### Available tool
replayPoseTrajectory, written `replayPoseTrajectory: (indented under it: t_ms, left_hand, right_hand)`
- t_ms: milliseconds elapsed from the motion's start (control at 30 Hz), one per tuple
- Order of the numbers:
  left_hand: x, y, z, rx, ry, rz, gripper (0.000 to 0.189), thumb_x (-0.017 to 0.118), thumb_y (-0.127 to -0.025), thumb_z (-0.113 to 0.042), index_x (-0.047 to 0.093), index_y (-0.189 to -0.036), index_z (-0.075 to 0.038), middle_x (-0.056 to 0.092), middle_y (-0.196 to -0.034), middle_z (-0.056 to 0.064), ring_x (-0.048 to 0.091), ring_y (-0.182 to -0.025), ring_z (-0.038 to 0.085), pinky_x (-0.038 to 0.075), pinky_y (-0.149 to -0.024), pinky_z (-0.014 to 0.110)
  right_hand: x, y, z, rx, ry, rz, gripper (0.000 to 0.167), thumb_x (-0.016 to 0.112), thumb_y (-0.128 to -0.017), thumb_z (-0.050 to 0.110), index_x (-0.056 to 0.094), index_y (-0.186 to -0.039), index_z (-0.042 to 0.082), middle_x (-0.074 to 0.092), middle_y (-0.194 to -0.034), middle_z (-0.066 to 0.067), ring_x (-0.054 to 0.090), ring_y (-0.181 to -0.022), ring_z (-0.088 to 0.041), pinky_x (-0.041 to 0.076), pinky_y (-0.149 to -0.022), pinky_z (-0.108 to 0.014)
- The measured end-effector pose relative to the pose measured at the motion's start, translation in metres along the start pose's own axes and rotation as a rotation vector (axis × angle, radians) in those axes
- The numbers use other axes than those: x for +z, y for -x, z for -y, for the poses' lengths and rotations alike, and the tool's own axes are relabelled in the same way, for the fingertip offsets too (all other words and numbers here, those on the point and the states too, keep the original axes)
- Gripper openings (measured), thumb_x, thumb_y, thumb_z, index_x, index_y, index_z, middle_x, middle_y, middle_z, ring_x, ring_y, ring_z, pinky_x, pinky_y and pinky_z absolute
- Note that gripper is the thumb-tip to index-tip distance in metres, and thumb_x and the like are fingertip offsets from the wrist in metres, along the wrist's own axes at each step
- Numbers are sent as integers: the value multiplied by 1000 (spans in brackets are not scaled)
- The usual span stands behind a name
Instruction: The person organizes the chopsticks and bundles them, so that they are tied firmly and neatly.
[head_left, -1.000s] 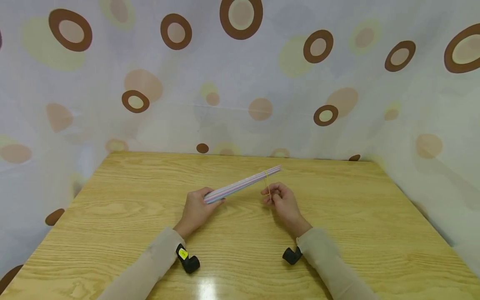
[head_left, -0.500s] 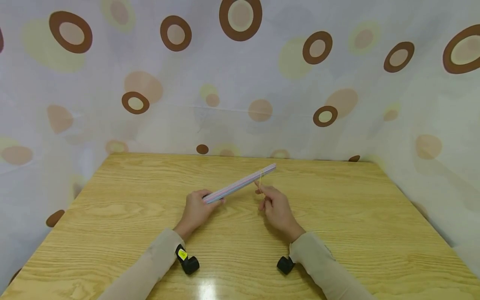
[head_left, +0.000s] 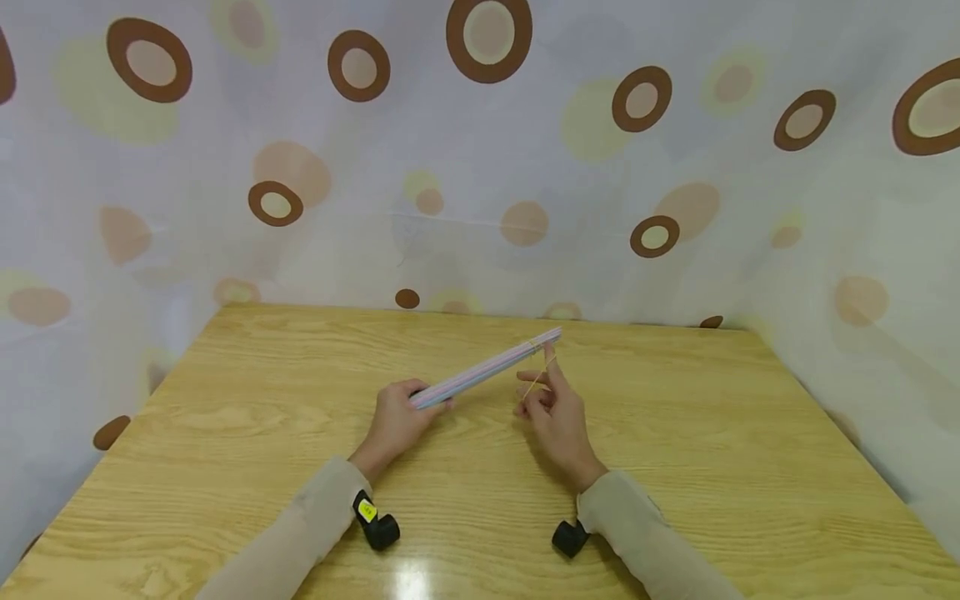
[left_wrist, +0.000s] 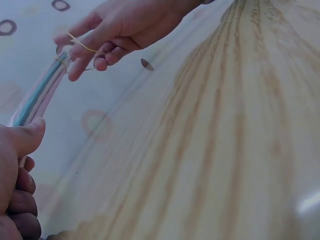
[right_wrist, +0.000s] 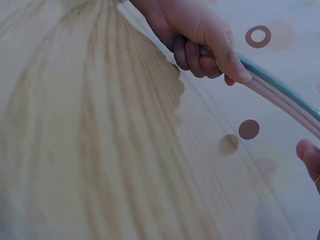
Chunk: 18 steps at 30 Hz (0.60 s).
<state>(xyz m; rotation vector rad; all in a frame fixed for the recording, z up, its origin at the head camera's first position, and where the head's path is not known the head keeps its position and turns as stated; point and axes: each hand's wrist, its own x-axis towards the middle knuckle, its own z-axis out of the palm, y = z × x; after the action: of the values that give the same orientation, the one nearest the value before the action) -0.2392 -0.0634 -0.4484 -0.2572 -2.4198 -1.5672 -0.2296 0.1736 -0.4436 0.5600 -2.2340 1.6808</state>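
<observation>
My left hand grips the lower end of a bundle of pink, white and blue drinking straws, thumb along it. The bundle slants up to the right, above the table. Near its far end sits a thin yellow rubber band, part of it stretched over the fingers of my right hand. The right index finger reaches up to the straws, while other fingers curl and hold the band. In the left wrist view the band crosses the fingers beside the straw ends. The right wrist view shows just part of the right thumb.
A wood-grain table lies under both hands. Behind it hangs a white curtain with brown and beige circles. Black wrist cameras are strapped at the left cuff and the right cuff.
My right index finger has straightened up toward the straw tips, and the rubber band now stretches slantwise across the right fingers instead of hanging straight down. The left hand keeps its grip.
</observation>
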Motion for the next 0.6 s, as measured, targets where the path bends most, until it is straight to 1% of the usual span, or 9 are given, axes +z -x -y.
replayPoseTrajectory:
  t_ms: [100,133,200,300,367,433,533,600]
  left_hand:
    - [-1,1,-1,25,7,-15,23,85,-74,-20,72,-81,-2,64,-70,5,48,-60,13,40,-57,25]
    - [0,1,-2,34,8,-17,23,85,-74,-20,72,-82,-2,65,-70,5,48,-61,13,40,-57,25]
    - [1,2,-3,52,7,-23,24,85,-74,-20,72,-83,-2,65,-71,6,49,-61,13,41,-57,25]
    - [1,3,-5,70,-15,-32,24,84,-74,-20,72,-84,-2,66,-72,6,49,-61,12,41,-57,24]
    - [2,3,-4,89,-32,-31,24,85,-74,-20,72,-84,-2,66,-71,6,48,-60,12,40,-56,24]
    - [2,4,-3,104,-42,-25,23,85,-74,-18,72,-83,-2,66,-71,6,48,-60,11,40,-55,23]
    - [2,4,-2,121,-46,-20,23,85,-72,-17,71,-82,-2,67,-71,7,49,-60,11,41,-55,23]
    - [1,4,-1,122,-41,-15,23,86,-72,-17,71,-82,-2,67,-72,7,49,-60,11,41,-55,23]
  right_hand:
    - [6,1,4,96,-181,6,85,53,-96,-3,-1,-154,27,51,-131,-26,60,-63,-23,56,-67,-35]
    - [6,1,6,122,-236,8,87,52,-96,-4,-4,-154,28,49,-133,-27,59,-62,-21,56,-67,-34]
    - [7,2,9,154,-312,3,85,52,-98,2,-7,-154,27,51,-133,-26,59,-62,-15,55,-66,-29]
    - [8,1,13,217,-418,-14,76,47,-102,13,-6,-154,25,63,-121,-13,54,-60,-6,46,-59,-19]
    - [8,1,16,254,-501,-25,71,44,-104,22,-6,-155,22,69,-107,-1,50,-57,-2,40,-54,-16]
    - [7,1,19,305,-622,-39,69,40,-104,28,-6,-155,20,70,-95,9,46,-53,0,34,-50,-15]
    - [4,1,20,335,-791,-53,73,40,-103,34,-7,-155,14,67,-87,9,43,-50,1,33,-46,-12]
    - [2,1,21,363,-867,-62,77,40,-100,39,-7,-155,13,65,-86,9,42,-49,2,33,-45,-11]
